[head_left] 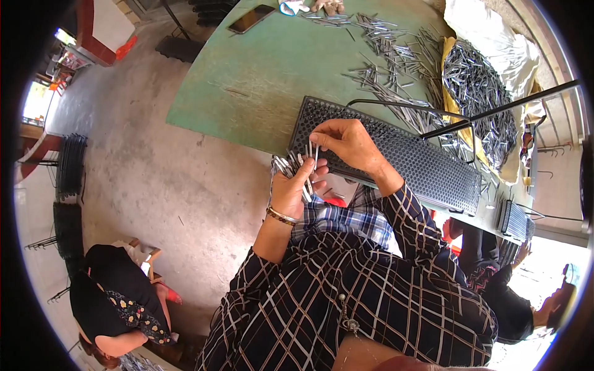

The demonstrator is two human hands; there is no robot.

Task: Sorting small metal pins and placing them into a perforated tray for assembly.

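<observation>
My left hand [289,188] grips a bundle of thin metal pins [286,166] just off the near edge of the green table [260,80]. My right hand [346,143] pinches one or two pins [313,150] pulled up from that bundle, right at the near end of a black perforated tray [427,168]. The tray lies along the table's near edge with a thin black wire handle [408,105] arching over it. Loose pins [383,55] are scattered over the table beyond the tray.
A heap of pins [479,105] lies on a yellow cloth with white sacks [495,37] at the right. A phone [250,18] sits at the table's far edge. Another person crouches at lower left [117,297], one more at lower right [513,297]. Black racks [69,167] stand left.
</observation>
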